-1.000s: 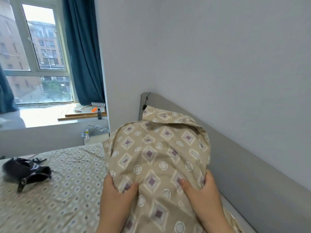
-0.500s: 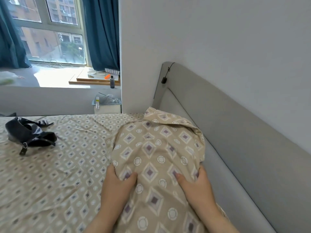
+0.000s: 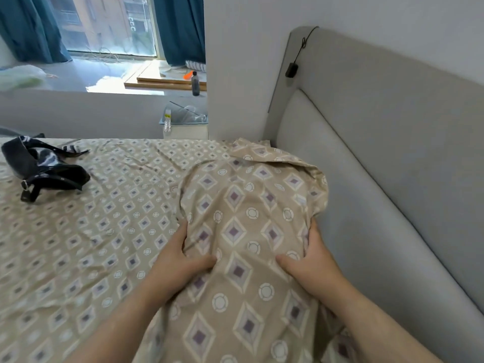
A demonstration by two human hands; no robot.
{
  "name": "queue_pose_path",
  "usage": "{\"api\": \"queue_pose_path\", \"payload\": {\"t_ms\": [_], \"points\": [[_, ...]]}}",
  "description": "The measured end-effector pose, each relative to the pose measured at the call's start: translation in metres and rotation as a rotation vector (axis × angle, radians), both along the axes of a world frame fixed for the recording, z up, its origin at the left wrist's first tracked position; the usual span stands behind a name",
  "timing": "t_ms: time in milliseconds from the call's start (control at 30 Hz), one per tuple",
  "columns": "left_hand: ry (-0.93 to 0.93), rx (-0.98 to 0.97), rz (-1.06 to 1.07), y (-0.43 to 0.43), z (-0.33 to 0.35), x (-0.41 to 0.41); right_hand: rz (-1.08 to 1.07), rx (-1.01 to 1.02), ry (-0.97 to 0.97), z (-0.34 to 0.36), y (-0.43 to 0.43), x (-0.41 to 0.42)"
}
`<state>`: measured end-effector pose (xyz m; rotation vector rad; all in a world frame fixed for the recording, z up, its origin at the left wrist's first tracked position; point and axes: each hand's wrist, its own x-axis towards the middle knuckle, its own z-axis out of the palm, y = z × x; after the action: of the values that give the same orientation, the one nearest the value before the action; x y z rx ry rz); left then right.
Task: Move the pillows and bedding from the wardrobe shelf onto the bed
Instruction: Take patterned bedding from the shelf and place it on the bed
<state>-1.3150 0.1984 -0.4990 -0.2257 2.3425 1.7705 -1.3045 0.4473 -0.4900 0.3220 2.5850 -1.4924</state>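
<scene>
A beige pillow (image 3: 251, 210) with a purple diamond and white ring pattern lies along the head of the bed (image 3: 86, 244), right next to the grey headboard (image 3: 387, 158). My left hand (image 3: 180, 263) grips its left side, thumb on top. On the pillow's right side, against the headboard cushion, my right hand (image 3: 311, 265) holds it. The bed sheet has the same pattern in a smaller print. The wardrobe is out of view.
A black strapped bag (image 3: 44, 171) lies on the bed at the far left. Beyond the bed stand a small white bedside unit (image 3: 186, 127) with plastic wrap on it, a window ledge with a dark bottle (image 3: 195, 83), and blue curtains (image 3: 180, 27).
The pillow has come down from in front of me onto the bed beside the headboard, both hands still on it. My view has tilted downward.
</scene>
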Motion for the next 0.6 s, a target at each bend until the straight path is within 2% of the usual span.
{"api": "queue_pose_path", "payload": {"t_ms": [233, 400, 500, 600], "points": [[0.136, -0.048, -0.004, 0.020, -0.078, -0.122, 0.013, 0.108, 0.165, -0.055, 0.038, -0.128], [0.153, -0.031, 0.029, 0.048, -0.136, -0.195, -0.024, 0.189, 0.142, -0.119, 0.051, -0.211], [0.039, -0.117, -0.054, 0.054, -0.174, -0.203, -0.035, 0.290, 0.062, -0.168, 0.052, -0.215], [-0.128, -0.309, -0.188, 0.060, -0.220, -0.179, 0.109, 0.411, -0.117, -0.218, 0.051, -0.191]]}}
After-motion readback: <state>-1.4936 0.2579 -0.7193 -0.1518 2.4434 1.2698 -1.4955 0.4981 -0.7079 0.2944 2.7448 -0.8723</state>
